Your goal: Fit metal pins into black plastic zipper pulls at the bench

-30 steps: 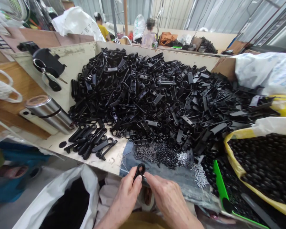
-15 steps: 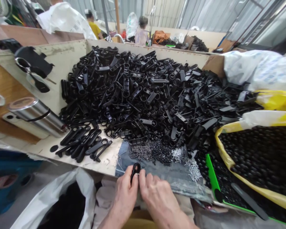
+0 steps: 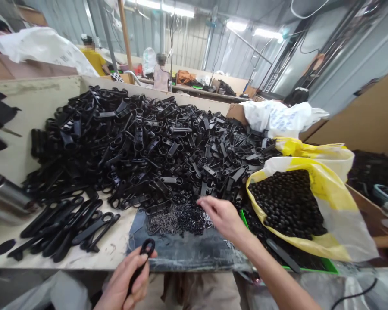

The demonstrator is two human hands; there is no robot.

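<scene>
My left hand (image 3: 129, 275) is closed round a black plastic handle (image 3: 137, 269) with a ring at its upper end, above the bench's front edge. Out over the small parts reaches my right hand (image 3: 218, 213), thumb and fingertips drawn together at the pile's back edge. Whatever lies in that pinch is too small to make out. Below and left of these fingers spread small dark metal pieces (image 3: 163, 221) and small black pieces (image 3: 189, 219). Silver pins (image 3: 208, 220) show partly beneath the right hand. All rest on a dark blue cloth (image 3: 187, 249).
Behind rises a large heap of black plastic parts (image 3: 142, 137). More black handles (image 3: 74, 228) lie at left, beside a steel flask (image 3: 4, 198). At right are a yellow-and-white bag (image 3: 336, 206) of black balls and a green-edged tray (image 3: 330, 268). Two people sit far back.
My hands have parted: the left moved left with the handle, while the right reached forward to the small parts. The camera view has swung right and up.
</scene>
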